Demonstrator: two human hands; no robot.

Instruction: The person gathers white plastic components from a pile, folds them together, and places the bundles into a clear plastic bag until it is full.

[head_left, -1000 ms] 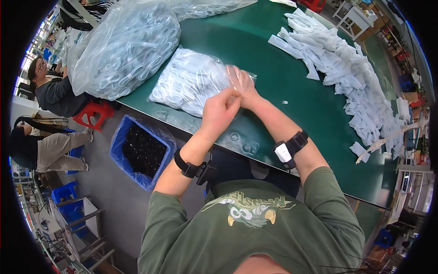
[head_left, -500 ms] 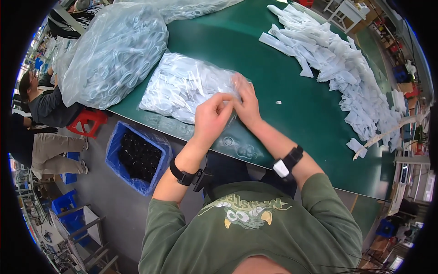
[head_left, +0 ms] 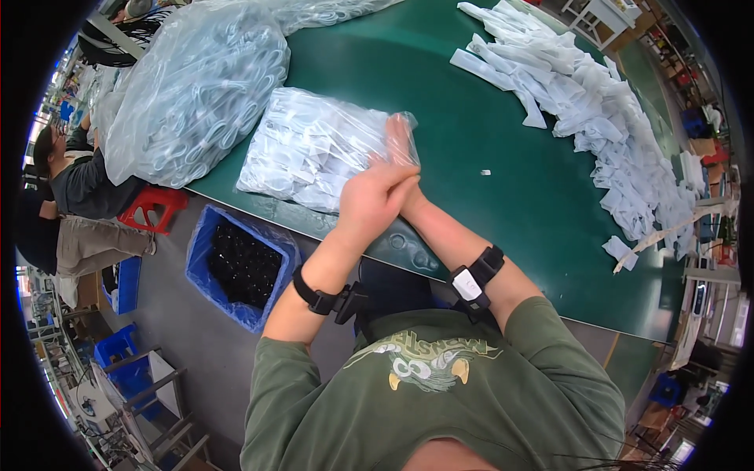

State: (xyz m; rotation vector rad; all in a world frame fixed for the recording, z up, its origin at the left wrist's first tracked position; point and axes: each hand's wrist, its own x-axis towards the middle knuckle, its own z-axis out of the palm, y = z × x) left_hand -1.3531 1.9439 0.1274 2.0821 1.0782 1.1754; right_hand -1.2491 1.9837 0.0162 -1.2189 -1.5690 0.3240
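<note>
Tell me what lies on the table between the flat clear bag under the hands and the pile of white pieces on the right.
Head view: between the flat clear bag and the pile of white pieces, bare green table, save one tiny white scrap.

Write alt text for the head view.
A person's left hand and right hand press together on a flat clear bag of white parts on a green table, beside a large stuffed plastic bag.

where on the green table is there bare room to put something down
Bare green table lies between the flat bag under the hands and the white pile, running to the near edge. Crowded: far left under the big bag, and the right side.
</note>
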